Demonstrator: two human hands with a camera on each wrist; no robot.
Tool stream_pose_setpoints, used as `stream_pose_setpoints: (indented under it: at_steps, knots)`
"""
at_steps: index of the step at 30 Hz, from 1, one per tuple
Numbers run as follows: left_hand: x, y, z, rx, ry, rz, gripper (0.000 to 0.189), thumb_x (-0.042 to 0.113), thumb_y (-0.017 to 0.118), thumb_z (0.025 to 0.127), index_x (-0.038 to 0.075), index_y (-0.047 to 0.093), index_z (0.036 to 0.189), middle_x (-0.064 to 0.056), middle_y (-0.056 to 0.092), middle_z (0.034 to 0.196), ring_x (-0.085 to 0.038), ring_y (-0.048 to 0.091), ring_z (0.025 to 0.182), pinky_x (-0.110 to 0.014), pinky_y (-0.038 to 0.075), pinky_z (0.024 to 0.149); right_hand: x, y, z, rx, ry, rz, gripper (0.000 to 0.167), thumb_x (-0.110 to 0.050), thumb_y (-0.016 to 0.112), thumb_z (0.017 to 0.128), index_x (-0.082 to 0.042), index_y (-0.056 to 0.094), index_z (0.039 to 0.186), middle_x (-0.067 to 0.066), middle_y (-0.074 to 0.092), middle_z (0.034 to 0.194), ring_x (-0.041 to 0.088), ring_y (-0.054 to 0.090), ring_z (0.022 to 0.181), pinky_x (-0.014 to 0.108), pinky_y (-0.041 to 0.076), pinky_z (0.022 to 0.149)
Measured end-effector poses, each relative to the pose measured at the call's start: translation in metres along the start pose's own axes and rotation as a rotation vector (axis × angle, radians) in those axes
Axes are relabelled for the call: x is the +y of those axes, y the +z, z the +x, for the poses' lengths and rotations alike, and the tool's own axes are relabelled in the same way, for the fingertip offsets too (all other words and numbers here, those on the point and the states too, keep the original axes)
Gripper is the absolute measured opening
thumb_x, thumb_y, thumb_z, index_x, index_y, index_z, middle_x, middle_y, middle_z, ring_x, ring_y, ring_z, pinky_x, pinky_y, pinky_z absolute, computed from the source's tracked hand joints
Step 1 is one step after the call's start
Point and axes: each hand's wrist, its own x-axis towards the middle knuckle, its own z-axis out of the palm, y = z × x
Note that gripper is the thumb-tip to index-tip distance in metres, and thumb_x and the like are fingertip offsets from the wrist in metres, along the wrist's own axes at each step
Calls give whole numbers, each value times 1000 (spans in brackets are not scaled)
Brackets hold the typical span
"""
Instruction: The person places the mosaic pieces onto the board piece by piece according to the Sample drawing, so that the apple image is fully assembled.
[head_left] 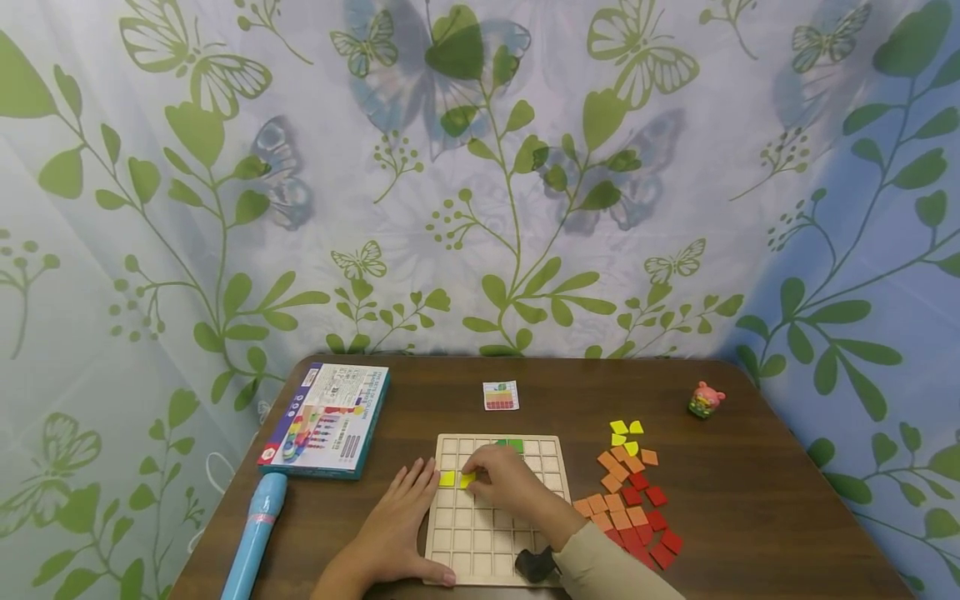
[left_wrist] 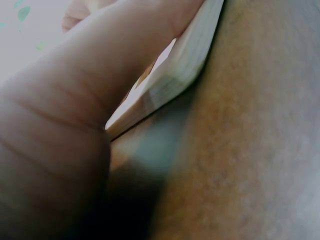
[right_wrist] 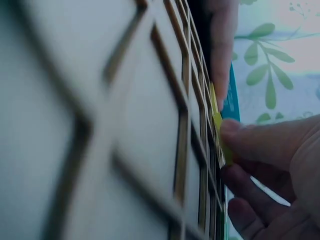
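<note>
A wooden grid board [head_left: 462, 541] lies on the table, divided into small square cells. My left hand [head_left: 393, 527] rests along its left edge, fingers straight and spread, the thumb [left_wrist: 135, 45] on the near corner. Over the board's upper left part, my right hand [head_left: 512, 485] pinches a yellow tile [right_wrist: 226, 150] between thumb and fingers. Another yellow tile [head_left: 447, 478] sits in a cell at the left edge. Green tiles [head_left: 514, 446] occupy cells near the top, partly behind my right hand. A black wrist device [head_left: 534, 566] hides some lower right cells.
Right of the board lie loose yellow tiles [head_left: 618, 427], orange tiles [head_left: 611, 482] and red tiles [head_left: 663, 556]. A small picture card [head_left: 501, 396] is behind it. At left are a game box [head_left: 330, 421] and a blue microphone [head_left: 257, 533]. A pink figurine [head_left: 706, 400] stands back right.
</note>
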Motion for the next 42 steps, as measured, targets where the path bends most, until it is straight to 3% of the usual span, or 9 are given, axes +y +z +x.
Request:
stream_pose_setpoints:
  at_steps: [7,15,26,30,32,35,42]
  knots:
    - [-1,1,1,25,16,-8,144,96,66,66,-5,30,163,-21,18,171,-41,14,157,-58,13,125,-6,7,5,30,18,-54,18,-1,86,87,-9,81,102,-5,73,102,8,67,93,24,57,82]
    - [-3,2,1,8,-3,-9,146,97,66,65,-3,28,164,-20,15,172,-38,11,158,-56,9,126,-10,9,8,65,160,37,15,-1,87,85,-9,81,96,-5,72,97,9,65,84,25,57,73]
    - [-1,1,1,-9,-5,-14,145,96,66,65,-3,27,164,-20,15,172,-39,10,158,-57,8,126,-16,5,7,56,237,74,18,-5,88,85,-9,83,101,-6,72,98,12,66,87,27,57,74]
    - [-1,1,2,-9,-5,-8,146,96,66,65,-3,27,164,-20,15,172,-39,10,158,-56,7,126,-14,-2,4,79,223,95,19,-7,87,86,-7,82,104,-2,73,100,16,67,91,33,59,79]
    - [-1,1,2,-12,-7,-6,146,97,65,65,-3,27,164,-20,15,172,-39,10,158,-56,8,126,-12,-9,3,90,216,98,19,-9,87,87,-6,82,105,0,74,101,19,68,92,42,59,87]
    - [-1,2,2,-19,-14,-8,146,97,65,65,-3,27,164,-20,14,172,-39,10,158,-56,8,126,-5,-21,1,117,236,97,19,-12,87,89,-5,81,106,2,74,101,23,67,94,50,58,88]
    - [0,1,2,-19,-25,-5,147,98,65,64,-3,29,164,-20,16,172,-39,11,158,-56,9,126,32,-60,-8,238,391,122,13,-12,86,90,-9,81,102,-3,72,92,21,66,88,39,58,74]
